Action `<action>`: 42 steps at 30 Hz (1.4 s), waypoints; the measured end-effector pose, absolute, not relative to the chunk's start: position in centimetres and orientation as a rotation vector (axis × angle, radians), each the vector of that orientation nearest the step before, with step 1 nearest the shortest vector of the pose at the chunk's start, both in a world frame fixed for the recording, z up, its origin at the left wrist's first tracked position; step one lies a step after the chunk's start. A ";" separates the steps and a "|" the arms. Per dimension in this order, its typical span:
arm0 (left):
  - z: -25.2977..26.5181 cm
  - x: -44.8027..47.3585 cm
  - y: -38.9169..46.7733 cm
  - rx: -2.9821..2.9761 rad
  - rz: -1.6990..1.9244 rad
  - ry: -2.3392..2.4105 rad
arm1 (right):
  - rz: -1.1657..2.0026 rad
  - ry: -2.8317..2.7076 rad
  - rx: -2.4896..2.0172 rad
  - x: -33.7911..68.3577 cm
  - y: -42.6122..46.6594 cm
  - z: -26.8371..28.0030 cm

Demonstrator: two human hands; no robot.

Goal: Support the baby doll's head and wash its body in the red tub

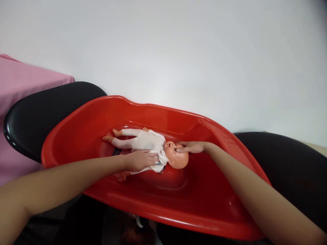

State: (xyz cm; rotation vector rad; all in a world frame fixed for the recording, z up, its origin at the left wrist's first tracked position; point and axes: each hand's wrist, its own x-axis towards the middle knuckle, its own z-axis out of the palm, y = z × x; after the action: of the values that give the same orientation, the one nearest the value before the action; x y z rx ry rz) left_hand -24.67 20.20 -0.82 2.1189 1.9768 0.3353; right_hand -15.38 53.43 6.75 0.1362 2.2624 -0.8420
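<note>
Item: doll (143, 141), white-clothed, lying on its back in my red tub (204, 190). Left hand (139, 160) flat, fingers together, on its chest. Right hand (191, 147) fingertips resting on the face. Risk: smooth tub floor; doll may slide sideways under uneven pressure.

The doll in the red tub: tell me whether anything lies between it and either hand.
Nothing visible does. The left hand rests flat on the doll at its chest, and the right hand touches the top of its head. The doll lies on its back on the floor of the red tub, with no other thing around it.
</note>
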 end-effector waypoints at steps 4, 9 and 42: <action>-1.3 -24.2 19.5 2.260 0.245 2.016 | -0.843 2.236 0.164 -15.5 53.5 6.5; -2.7 -24.7 19.3 2.374 0.160 2.112 | -0.878 2.240 0.155 -15.5 53.7 6.2; 1.4 -22.4 21.0 2.362 0.075 2.100 | -0.860 2.210 0.078 -15.3 53.3 7.1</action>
State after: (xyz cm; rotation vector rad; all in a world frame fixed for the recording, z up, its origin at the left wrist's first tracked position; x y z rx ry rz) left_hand -22.38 21.00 1.41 2.3616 2.0999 0.0747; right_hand -15.35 53.27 7.12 0.0783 2.2099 -0.8601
